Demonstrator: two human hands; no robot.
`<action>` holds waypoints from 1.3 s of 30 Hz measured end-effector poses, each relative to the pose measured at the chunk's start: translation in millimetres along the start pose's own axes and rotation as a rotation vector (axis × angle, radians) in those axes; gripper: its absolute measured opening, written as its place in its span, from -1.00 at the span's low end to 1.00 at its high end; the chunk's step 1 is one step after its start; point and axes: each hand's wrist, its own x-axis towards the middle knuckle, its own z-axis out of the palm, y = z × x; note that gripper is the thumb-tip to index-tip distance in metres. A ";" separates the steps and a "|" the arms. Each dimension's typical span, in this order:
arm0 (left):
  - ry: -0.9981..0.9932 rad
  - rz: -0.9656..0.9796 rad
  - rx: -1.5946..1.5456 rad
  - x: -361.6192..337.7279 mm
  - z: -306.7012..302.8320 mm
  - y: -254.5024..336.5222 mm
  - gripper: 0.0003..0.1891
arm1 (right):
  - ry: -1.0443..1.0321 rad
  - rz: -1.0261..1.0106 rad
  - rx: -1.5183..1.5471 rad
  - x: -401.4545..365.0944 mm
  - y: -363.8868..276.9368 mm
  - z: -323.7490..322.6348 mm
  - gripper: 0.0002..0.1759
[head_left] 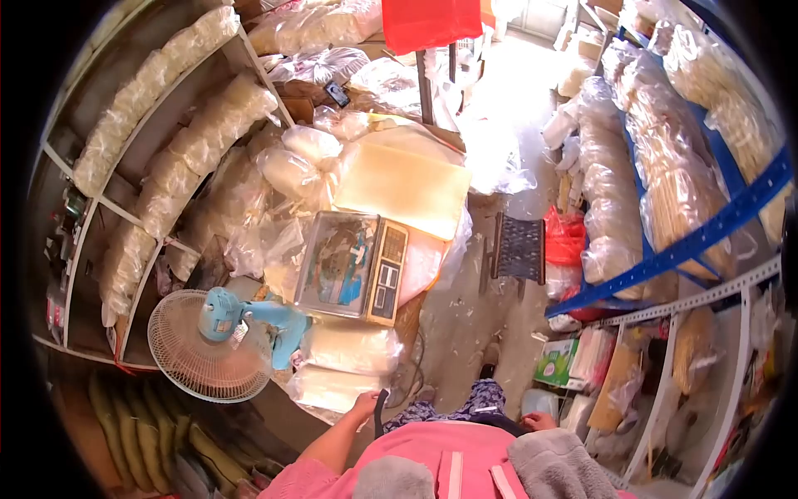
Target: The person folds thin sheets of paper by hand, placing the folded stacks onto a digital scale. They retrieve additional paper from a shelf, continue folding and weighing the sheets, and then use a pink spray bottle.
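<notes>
Strap [379,414], dark and narrow, sits at the bottom of the frame, just left of center, between my left fingers [366,405] and my patterned trousers [490,396]. Left fingers are closed on it near its upper end, a pinch as far as I can read it. Right fingers [539,421] are lower right of center, near the dark cloth [516,427] at my waist; can't tell if they grip it or just rest there, or how spread they are.

Handling call: strap looks light, limp, not fragile. Probably folds under a push, so pull only. Best hold is across the flat width close to the end, thumb on one face. Slip risk looks low if it's woven; weave too small to confirm. Lower end is lost against my clothes, so can't say what it's fixed to.

Nearby: clear-wrapped pack [329,389] just beyond the left fingers, desk fan [214,345] further left, digital scale [349,266] above mid-frame, green pack [554,363] up from the right fingers.
</notes>
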 end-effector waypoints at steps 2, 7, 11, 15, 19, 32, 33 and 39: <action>-0.032 0.039 -0.123 19.0 15.6 34.6 -0.84 | 0.032 -0.038 -0.214 14.2 -41.9 -28.6 -0.72; 0.048 -0.039 -0.168 60.0 73.4 99.1 -0.57 | -0.018 -0.075 -0.318 75.3 -127.5 -102.3 -0.69; -0.019 0.011 -0.193 62.9 106.1 154.2 -0.48 | -0.088 -0.138 -0.513 133.2 -196.1 -141.2 -0.67; -0.094 0.037 -0.270 65.5 118.4 212.6 -0.45 | -0.046 -0.573 -0.687 178.1 -356.6 -142.7 -0.73; -0.193 0.144 -0.325 127.5 132.8 231.6 -0.48 | -0.007 -1.007 -0.410 163.7 -606.5 -116.9 -0.69; -0.143 0.145 -0.247 194.6 136.5 277.7 -0.59 | 0.177 -1.910 -0.180 135.4 -976.5 -63.3 -0.51; -0.095 0.161 -0.408 203.6 144.0 272.8 -0.61 | 0.188 -1.890 -0.198 148.6 -994.1 -63.1 -0.51; 0.102 0.182 -0.410 277.6 208.1 272.9 -0.56 | 0.199 -1.749 -0.343 276.8 -1057.9 -60.8 -0.55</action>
